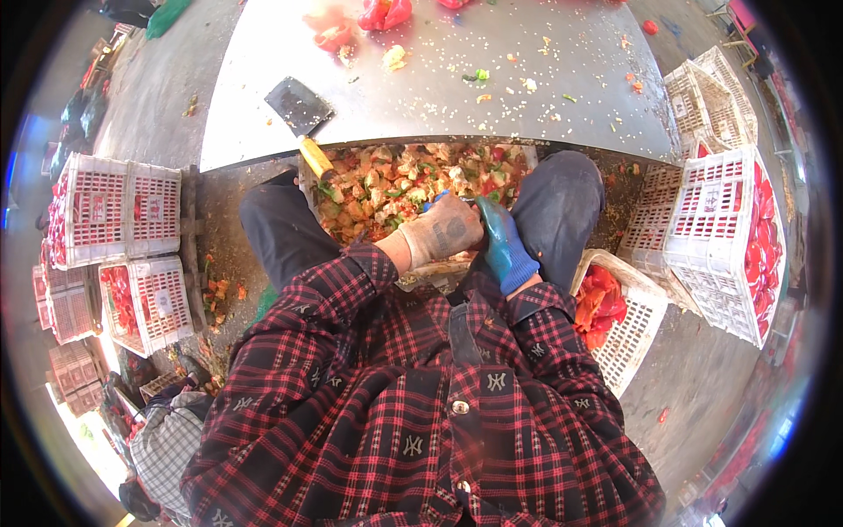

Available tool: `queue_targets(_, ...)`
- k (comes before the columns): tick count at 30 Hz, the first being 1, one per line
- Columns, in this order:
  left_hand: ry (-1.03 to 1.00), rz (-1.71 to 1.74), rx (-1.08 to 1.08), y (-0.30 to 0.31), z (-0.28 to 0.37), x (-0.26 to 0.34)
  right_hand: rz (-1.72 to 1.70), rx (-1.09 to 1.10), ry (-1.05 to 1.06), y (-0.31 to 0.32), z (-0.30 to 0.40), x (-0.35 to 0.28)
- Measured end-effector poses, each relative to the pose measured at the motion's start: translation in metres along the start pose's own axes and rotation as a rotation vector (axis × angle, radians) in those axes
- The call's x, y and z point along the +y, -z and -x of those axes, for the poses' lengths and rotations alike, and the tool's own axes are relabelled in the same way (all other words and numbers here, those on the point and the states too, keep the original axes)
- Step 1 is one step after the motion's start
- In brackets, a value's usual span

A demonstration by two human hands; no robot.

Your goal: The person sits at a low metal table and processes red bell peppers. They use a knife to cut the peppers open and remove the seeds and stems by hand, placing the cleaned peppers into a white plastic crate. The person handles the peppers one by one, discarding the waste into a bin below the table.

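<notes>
My left hand point(442, 230), in a pale knit glove with a dark print, is curled over the crate in front of me. Against it rests my right hand point(502, 240), wearing a blue glove with a teal coating. A bit of blue point(436, 199) shows by the left fingers, too small to name. The hands cover most of what lies between them, so I cannot tell what either holds. Beneath them, between my knees, the plastic crate point(307, 188) is full of pepper cores and trimmings point(395, 174), orange, pale and green.
On the metal table point(421, 99) lie scattered seeds, red peppers point(385, 13) and a broad flat-bladed tool point(299, 105), its yellow handle point(316, 158) overhanging the edge. White crates of red peppers stand left point(122, 211) and right point(718, 230); another crate point(632, 329) sits beside my right thigh. A person point(168, 441) is behind left.
</notes>
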State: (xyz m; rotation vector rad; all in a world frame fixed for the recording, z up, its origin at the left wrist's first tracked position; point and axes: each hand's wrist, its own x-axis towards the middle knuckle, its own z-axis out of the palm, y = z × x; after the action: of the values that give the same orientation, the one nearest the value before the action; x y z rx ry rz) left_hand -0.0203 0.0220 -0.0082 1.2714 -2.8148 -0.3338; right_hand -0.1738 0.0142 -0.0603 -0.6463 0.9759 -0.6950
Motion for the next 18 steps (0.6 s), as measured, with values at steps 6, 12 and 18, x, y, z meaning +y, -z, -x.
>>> queue_targets(6, 0.157, 0.149, 0.457, 0.005, 0.032, -0.010, -0.024, -0.035, 0.102, -0.001, 0.002, 0.007)
queue_targets(12, -0.022, -0.026, -0.186, 0.012, 0.017, -0.001, 0.045, -0.083, -0.186, -0.013, 0.005, -0.010)
queue_targets(18, -0.128, -0.043, -0.110, 0.000, 0.010, 0.000, 0.614, -0.108, 0.595, 0.007, -0.010, 0.014)
